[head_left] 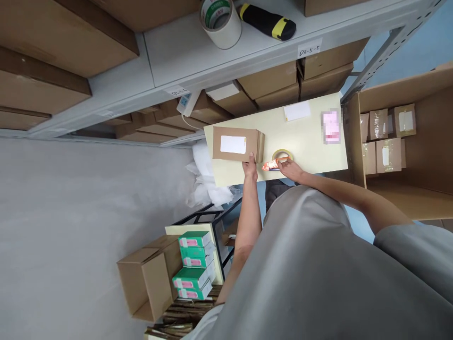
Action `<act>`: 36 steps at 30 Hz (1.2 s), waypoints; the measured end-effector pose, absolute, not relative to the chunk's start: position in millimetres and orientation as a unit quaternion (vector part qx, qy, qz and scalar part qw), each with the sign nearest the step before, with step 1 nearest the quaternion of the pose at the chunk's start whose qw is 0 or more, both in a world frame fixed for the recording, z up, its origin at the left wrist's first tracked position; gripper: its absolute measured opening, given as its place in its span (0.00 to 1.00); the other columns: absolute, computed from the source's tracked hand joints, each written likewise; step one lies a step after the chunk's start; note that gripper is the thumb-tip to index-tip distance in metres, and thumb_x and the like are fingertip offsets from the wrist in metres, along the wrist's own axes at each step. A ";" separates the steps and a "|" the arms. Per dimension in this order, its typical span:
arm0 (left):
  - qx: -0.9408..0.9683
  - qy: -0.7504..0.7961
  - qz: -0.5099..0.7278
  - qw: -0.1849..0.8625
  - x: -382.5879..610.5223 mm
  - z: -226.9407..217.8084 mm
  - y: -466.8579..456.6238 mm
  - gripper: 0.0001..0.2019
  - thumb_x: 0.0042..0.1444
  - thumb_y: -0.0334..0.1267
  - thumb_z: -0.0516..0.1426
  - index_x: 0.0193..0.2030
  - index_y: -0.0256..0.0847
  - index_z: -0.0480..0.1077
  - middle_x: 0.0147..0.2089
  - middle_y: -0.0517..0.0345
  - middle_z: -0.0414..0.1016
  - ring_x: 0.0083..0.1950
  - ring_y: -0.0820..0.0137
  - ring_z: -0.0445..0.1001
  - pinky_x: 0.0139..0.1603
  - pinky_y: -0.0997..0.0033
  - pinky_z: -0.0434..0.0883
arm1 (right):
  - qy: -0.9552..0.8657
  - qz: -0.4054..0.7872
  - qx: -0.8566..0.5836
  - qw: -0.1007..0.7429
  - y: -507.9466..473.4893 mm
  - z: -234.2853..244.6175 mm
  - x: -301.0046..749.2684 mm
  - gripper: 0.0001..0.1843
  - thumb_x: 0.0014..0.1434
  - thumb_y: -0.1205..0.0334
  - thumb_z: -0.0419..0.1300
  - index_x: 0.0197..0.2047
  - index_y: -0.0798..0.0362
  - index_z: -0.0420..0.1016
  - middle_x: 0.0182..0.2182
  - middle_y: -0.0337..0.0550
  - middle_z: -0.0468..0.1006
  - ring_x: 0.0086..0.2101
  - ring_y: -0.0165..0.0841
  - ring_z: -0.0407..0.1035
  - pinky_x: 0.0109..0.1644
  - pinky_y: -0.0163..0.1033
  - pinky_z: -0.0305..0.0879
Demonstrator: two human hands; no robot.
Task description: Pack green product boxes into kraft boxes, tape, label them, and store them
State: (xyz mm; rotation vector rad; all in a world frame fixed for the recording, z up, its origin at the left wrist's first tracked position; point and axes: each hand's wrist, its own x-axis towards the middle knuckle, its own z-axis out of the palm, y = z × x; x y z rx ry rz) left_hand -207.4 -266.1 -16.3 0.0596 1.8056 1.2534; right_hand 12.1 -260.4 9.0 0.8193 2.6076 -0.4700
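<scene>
Left hand on the box, right hand at the tape dispenser

I see the left hand (250, 166) resting fingers on the near edge of the labelled cardboard box (238, 144), its long axis running left-right on the counter (311, 141); just right, the right hand (289, 168) grips the orange tape dispenser (272, 165). The tape roll (282, 155) is partly hidden, and I can't make out either grip clearly.
</scene>
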 end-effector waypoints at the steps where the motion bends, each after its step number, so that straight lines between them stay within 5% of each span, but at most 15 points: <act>1: 0.025 0.729 0.511 0.454 -207.6 -17.7 -266.4 0.27 0.71 0.48 0.71 0.71 0.41 0.75 0.73 0.43 0.81 0.75 0.64 0.80 0.81 0.60 0.71 | 0.925 -0.164 0.288 0.184 -259.8 8.3 12.8 0.30 0.70 0.80 0.49 0.73 0.76 0.66 0.46 0.65 0.88 0.48 0.47 0.84 0.63 0.50 0.68; 19: 0.012 0.729 0.519 0.446 -200.7 -22.3 -264.6 0.26 0.71 0.46 0.71 0.71 0.43 0.75 0.75 0.44 0.79 0.75 0.67 0.79 0.81 0.61 0.71 | 0.885 -0.134 0.387 0.223 -202.7 -4.8 131.8 0.32 0.69 0.75 0.51 0.74 0.76 0.67 0.44 0.69 0.90 0.44 0.52 0.85 0.62 0.52 0.67; 29: -0.019 0.735 0.507 0.450 -198.7 -13.7 -262.7 0.21 0.73 0.42 0.70 0.68 0.44 0.76 0.76 0.44 0.79 0.76 0.66 0.78 0.82 0.59 0.70 | 0.938 -0.043 0.260 0.225 -46.1 -24.0 38.0 0.37 0.71 0.76 0.47 0.80 0.75 0.58 0.51 0.64 0.90 0.49 0.47 0.85 0.69 0.53 0.65; 36: -0.009 0.741 0.501 0.446 -199.1 -18.4 -265.2 0.27 0.70 0.46 0.71 0.72 0.43 0.74 0.78 0.42 0.76 0.76 0.65 0.78 0.81 0.60 0.71 | 0.960 -0.043 0.178 0.212 -7.6 -29.6 5.0 0.32 0.73 0.75 0.45 0.77 0.74 0.62 0.51 0.64 0.89 0.47 0.42 0.83 0.68 0.51 0.67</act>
